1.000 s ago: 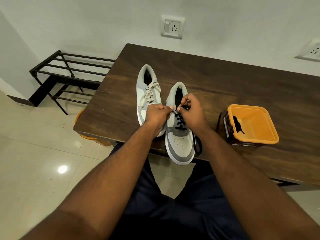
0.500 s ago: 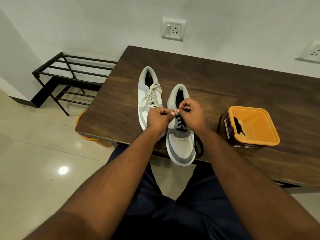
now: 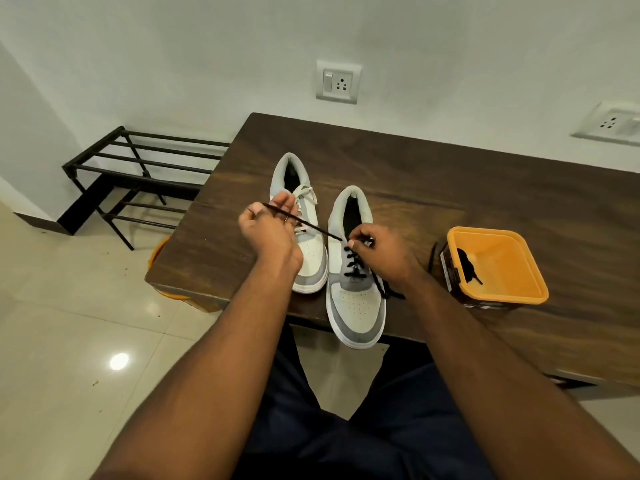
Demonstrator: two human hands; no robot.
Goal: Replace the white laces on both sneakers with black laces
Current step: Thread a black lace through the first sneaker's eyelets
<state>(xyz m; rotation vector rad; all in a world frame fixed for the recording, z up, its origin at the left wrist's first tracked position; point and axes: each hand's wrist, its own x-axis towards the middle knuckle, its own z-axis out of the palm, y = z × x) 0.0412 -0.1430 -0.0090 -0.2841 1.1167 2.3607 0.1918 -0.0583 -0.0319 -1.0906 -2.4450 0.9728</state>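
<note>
Two grey and white sneakers stand side by side on the dark wooden table (image 3: 450,188). The left sneaker (image 3: 308,251) carries a white lace (image 3: 306,195). The right sneaker (image 3: 356,306) has a black lace (image 3: 353,265) threaded through its lower eyelets, toe hanging over the table's front edge. My left hand (image 3: 268,230) pinches one end of the black lace and holds it taut, out over the left sneaker. My right hand (image 3: 381,251) grips the right sneaker at its upper eyelets. The lace's other end trails down beside my right wrist.
An orange tub (image 3: 495,268) with a black lace inside stands on the table to the right. A black metal rack (image 3: 138,178) sits on the floor at the left. An orange object (image 3: 159,251) shows under the table's left corner. Wall sockets are behind.
My left hand has moved up and to the left, drawing the black lace out through the eyelet until it runs taut. My right hand stays on the right sneaker.
</note>
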